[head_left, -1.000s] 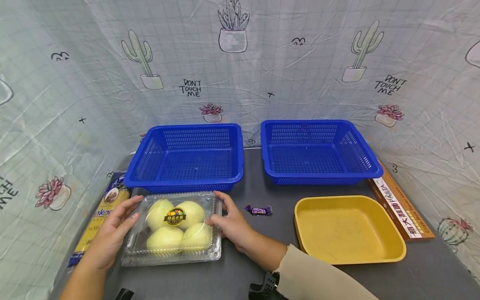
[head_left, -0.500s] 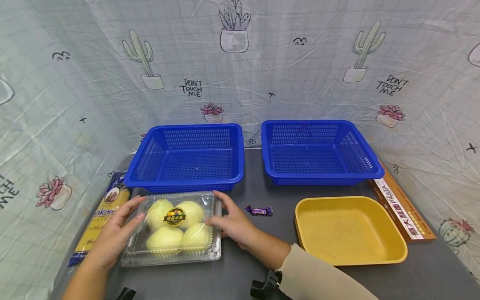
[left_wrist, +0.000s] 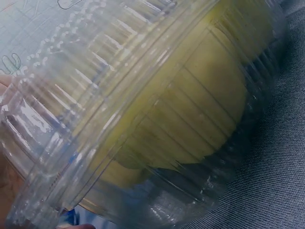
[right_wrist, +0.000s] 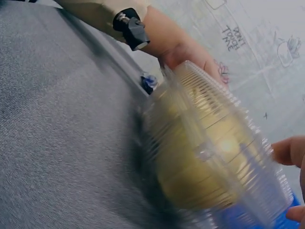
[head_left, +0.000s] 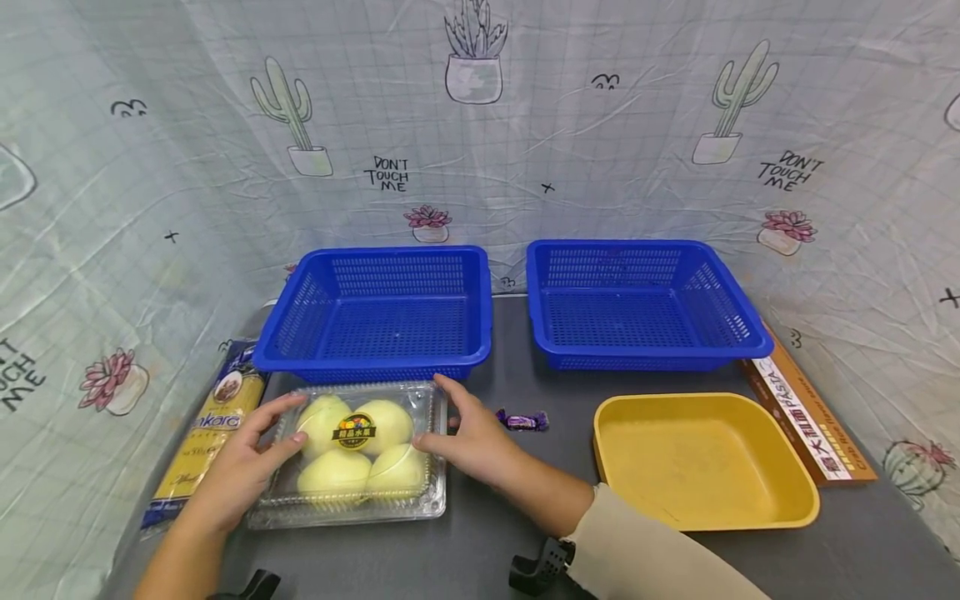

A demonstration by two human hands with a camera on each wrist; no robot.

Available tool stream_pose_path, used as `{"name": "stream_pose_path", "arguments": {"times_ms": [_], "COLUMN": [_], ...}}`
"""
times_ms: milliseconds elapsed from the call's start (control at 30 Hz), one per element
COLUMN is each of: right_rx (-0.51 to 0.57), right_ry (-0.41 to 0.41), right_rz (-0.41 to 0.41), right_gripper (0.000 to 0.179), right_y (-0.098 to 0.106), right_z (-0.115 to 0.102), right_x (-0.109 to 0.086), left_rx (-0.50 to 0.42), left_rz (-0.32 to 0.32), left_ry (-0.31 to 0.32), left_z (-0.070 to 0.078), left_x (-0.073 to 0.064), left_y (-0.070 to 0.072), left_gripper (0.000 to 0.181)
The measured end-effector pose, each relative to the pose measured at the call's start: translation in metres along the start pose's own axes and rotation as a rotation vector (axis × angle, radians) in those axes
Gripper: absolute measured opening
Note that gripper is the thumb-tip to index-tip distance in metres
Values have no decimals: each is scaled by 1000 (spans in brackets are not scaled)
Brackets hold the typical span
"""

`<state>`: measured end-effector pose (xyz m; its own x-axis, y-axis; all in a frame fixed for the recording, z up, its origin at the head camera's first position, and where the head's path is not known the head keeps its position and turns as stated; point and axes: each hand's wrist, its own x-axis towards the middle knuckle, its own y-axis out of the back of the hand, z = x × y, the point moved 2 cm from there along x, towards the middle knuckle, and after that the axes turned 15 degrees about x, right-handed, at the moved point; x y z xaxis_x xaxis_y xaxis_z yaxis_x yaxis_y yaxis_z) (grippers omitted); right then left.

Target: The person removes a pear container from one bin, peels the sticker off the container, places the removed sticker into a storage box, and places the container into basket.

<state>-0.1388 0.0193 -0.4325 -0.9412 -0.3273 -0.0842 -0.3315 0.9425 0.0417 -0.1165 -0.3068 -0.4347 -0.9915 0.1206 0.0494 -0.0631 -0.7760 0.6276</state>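
A clear plastic fruit box [head_left: 360, 515] with a ridged lid sits at the front left of the grey table. Inside are several round, pale yellow fruits [head_left: 333, 477], under a black and gold label [head_left: 354, 430]. My left hand [head_left: 232, 475] holds the box's left side, thumb and fingertips at the lid's edge. On the opposite side my right hand [head_left: 480, 437] grips it, thumb on the lid and index finger at the far corner. The left wrist view shows the box wall [left_wrist: 181, 114] up close; the right wrist view shows right-hand fingers [right_wrist: 290, 152] beside the lid.
Two blue baskets [head_left: 375, 367] [head_left: 652, 354] stand along the back. A yellow tray [head_left: 705, 458] lies front right, beside a brown pasta box [head_left: 810, 425]. A purple-wrapped candy [head_left: 522, 421] lies right of the fruit box; a yellow and blue pasta bag [head_left: 198, 442] lies left.
My left fingertips have slid slightly right, further over the lid's edge. My right index finger has risen a little at the far corner. The head view has shifted slightly.
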Motion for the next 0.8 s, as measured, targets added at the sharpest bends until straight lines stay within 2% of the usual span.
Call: {"name": "stream_pose_path", "arguments": {"times_ms": [100,267,600,800], "right_rx": [-161,-355,-683,-814], "right_ry": [48,104,178,184], "right_rz": [10,-14,-85,-148], "right_gripper": [89,79,42,36], "right_y": [4,6,-5,-20], "right_z": [-10,-30,-62,-72], "right_x": [-2,-7,-2,3], "left_rx": [-4,6,0,26], "left_rz": [-8,-13,-1,0], "left_ry": [15,30,26,36], "left_z": [0,3,4,5], "left_x": [1,1,0,0], "left_y": [0,0,1,-1], "left_gripper": [58,58,58,57]}}
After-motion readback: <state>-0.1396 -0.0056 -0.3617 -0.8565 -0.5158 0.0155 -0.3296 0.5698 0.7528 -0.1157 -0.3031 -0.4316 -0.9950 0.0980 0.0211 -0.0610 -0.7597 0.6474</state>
